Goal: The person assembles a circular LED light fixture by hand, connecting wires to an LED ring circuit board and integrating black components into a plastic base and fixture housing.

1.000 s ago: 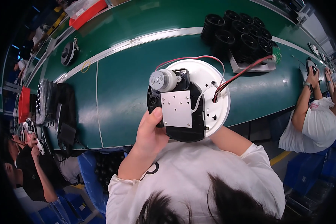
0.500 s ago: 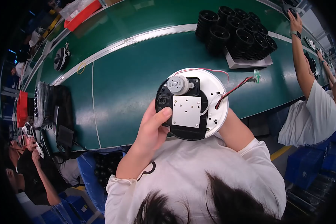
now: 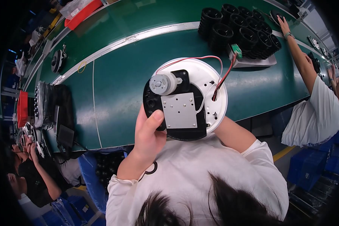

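My left hand is closed on the left edge of a round motor assembly, its thumb on the black housing. On that housing sit a silver motor and a square metal plate with small screws. Behind it shows a white round shell. Red and white wires arch from the motor across the shell's top. A red-and-black lead rises from a hole in the shell to a small green circuit board. My right forearm goes behind the shell, which hides the right hand.
Stacked black rings stand in and around a white tray on the green table. A round part and yellow loop lie left. A co-worker's hand touches a black part at far right; another person sits left.
The motor assembly has shifted left and slightly up, and its tilt has changed. Its green circuit board has swung up and left. At far right, the co-worker's hand has moved left.
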{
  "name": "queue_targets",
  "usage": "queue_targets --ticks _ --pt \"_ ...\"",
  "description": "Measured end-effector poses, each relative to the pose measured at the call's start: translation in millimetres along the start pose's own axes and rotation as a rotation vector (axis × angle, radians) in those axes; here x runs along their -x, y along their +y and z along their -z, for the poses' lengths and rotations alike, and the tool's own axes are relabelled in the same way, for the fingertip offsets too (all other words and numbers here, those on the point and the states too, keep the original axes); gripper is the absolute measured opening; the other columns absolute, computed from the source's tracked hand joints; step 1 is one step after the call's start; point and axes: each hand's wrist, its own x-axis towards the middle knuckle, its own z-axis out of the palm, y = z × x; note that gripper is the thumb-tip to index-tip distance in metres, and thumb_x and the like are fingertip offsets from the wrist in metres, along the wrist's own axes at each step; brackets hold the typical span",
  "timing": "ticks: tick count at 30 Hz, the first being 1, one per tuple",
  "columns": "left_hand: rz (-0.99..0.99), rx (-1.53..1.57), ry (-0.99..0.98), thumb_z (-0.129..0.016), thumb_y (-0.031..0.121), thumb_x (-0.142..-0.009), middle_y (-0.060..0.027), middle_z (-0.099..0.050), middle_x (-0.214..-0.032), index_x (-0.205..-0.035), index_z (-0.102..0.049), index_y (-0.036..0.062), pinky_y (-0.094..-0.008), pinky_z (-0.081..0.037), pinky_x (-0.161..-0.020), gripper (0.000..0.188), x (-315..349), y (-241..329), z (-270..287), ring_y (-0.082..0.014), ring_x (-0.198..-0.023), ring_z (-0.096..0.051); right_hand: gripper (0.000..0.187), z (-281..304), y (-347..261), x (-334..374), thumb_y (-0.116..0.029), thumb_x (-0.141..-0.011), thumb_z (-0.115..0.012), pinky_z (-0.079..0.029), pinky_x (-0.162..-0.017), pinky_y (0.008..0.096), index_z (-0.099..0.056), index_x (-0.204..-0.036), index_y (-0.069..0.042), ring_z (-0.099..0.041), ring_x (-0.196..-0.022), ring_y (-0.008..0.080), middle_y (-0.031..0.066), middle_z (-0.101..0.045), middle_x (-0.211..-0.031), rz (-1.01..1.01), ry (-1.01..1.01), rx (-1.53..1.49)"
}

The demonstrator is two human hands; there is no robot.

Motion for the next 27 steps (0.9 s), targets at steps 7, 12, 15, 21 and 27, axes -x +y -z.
queue_targets --ticks 7,12,15,21,27 --pt "-0.125 -0.123 0.015 -0.048 0.026 -0.083 -0.0124 -0.052 -0.110 -0.121 -0.037 -0.0005 -0.0322 -0.047 -0.081 0.048 2 5 1 -0.0202 -0.097 -0.055 0.064 1 -37 10 -0.034 -0.083 -0.050 -0.034 -0.093 0.0295 -0.026 -0.130 0.002 -0.041 -0.112 0.0159 0.0105 -0.042 -0.123 0.105 -0.119 -0.147" --pt "-0.038 -0.030 -0.024 -0.055 0.025 -0.080 -0.0117 -0.051 -0.111 -0.119 -0.036 -0.0001 -0.0299 -0.044 -0.083 0.050 2 7 6 -0.0179 -0.100 -0.052 0.064 -9 -37 17 -0.021 -0.081 -0.055 -0.035 -0.092 0.0304 -0.023 -0.129 0.006 -0.043 -0.110 0.0180 0.0136 -0.044 -0.119 0.207 -0.098 0.159" --pt "-0.018 -0.015 -0.027 -0.054 0.025 -0.080 -0.0115 -0.051 -0.111 -0.119 -0.037 0.0001 -0.0300 -0.043 -0.084 0.049 1 9 4 -0.0178 -0.100 -0.052 0.061 -10 -36 14 -0.020 -0.081 -0.054 -0.035 -0.092 0.0302 -0.024 -0.128 0.006 -0.043 -0.109 0.0173 0.0131 -0.044 -0.119 0.241 -0.103 0.214" --pt "0.041 0.008 0.024 -0.054 0.027 -0.080 -0.0111 -0.051 -0.112 -0.120 -0.037 0.0002 -0.0306 -0.043 -0.085 0.050 -1 10 5 -0.0181 -0.101 -0.052 0.059 -14 -40 10 -0.021 -0.081 -0.053 -0.034 -0.092 0.0299 -0.027 -0.126 0.007 -0.043 -0.108 0.0170 0.0127 -0.044 -0.118 0.218 -0.098 0.194" --pt "0.031 0.117 -0.109 -0.058 0.033 -0.078 -0.0119 -0.049 -0.115 -0.122 -0.034 -0.0017 -0.0310 -0.040 -0.088 0.062 -4 15 10 -0.0193 -0.105 -0.049 0.056 1 -32 6 -0.021 -0.082 -0.051 -0.035 -0.090 0.0297 -0.029 -0.125 0.006 -0.045 -0.106 0.0169 0.0116 -0.047 -0.116 0.156 -0.172 0.188"
